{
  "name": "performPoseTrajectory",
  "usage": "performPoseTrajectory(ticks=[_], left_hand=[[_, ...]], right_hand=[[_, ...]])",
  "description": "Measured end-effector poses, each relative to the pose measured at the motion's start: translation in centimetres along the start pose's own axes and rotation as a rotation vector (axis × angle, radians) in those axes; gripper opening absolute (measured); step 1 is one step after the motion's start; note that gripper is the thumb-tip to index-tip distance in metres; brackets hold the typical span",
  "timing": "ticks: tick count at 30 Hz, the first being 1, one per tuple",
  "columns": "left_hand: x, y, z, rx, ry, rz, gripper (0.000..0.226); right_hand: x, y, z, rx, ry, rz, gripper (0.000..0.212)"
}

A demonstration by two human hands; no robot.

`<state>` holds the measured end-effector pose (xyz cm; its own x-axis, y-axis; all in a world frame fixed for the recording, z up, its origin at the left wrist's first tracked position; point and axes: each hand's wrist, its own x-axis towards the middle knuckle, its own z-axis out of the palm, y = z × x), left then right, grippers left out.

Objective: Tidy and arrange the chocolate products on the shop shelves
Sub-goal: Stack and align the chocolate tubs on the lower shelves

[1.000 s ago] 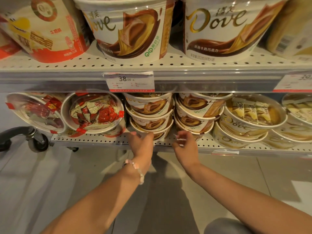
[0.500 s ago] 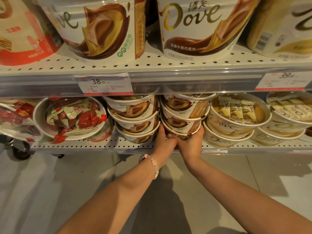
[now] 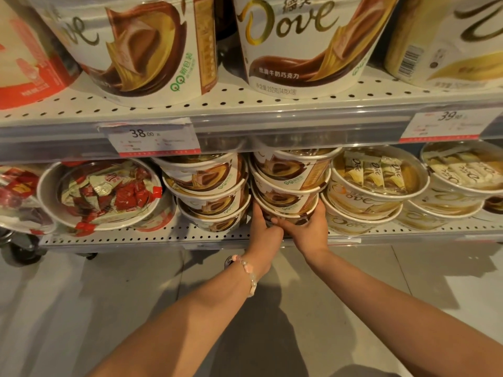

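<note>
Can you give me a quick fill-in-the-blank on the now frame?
1. Both hands grip the ____ tub of the brown Dove stack.
2. The bead bracelet sits on the ____ wrist.
3. The price tag above the left brown stack reads ____.

Missing: bottom; left; 38.00

Bare forearms, no sleeves in view; a bracelet (image 3: 249, 274) of pale, possibly pinkish beads rings the left wrist.
</note>
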<state>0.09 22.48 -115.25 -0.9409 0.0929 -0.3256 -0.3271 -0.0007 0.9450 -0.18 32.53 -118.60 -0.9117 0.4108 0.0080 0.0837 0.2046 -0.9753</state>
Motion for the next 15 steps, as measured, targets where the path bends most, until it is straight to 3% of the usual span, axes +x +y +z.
performPoseTrajectory(ticks=[10, 15], left_hand=[[-0.7, -1.0, 1.0, 0.043, -0.016, 0.042, 0.102], [0.4, -1.3, 0.6, 0.097, 0.123, 0.063, 0.077]], right_hand=[[0.6, -0.7, -1.8, 0.064, -0.133, -0.007, 0.094], [0.0, 0.1, -1.2, 0.095, -0.074, 0.058, 0.083]])
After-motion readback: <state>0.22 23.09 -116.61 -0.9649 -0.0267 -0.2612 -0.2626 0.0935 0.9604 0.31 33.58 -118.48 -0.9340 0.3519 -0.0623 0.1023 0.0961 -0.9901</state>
